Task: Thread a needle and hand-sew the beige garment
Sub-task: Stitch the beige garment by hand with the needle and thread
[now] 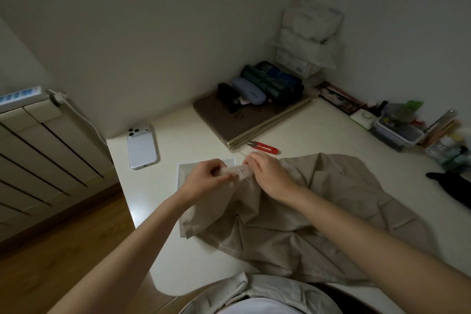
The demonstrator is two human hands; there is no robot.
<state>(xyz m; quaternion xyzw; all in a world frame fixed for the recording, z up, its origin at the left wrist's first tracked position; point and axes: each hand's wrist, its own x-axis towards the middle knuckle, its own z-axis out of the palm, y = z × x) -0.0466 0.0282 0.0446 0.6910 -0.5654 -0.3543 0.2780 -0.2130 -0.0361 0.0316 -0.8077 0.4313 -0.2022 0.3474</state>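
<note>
Both hands meet over the middle of the white tabletop point(318, 120), at a raised fold of the beige garment point(318, 214). The left hand point(205, 180) pinches that fold between thumb and curled fingers. The right hand point(267, 176) has its fingers curled tightly on the same fold from the right side, so the two hands nearly touch. A thin bright glint sits in the fabric between them and may be the needle, but it is too small to tell for certain.

The rest of the garment lies crumpled across the near right of the tabletop, with its near edge reaching the person's lap. A white sheet point(184, 172) lies flat under the left hand. Red thread snips point(266, 148) lie just beyond the right hand, beside a stack of flat boards point(254, 122). A white phone point(142, 146) lies face down at the far left. Small containers point(396, 132) crowd the far right edge.
</note>
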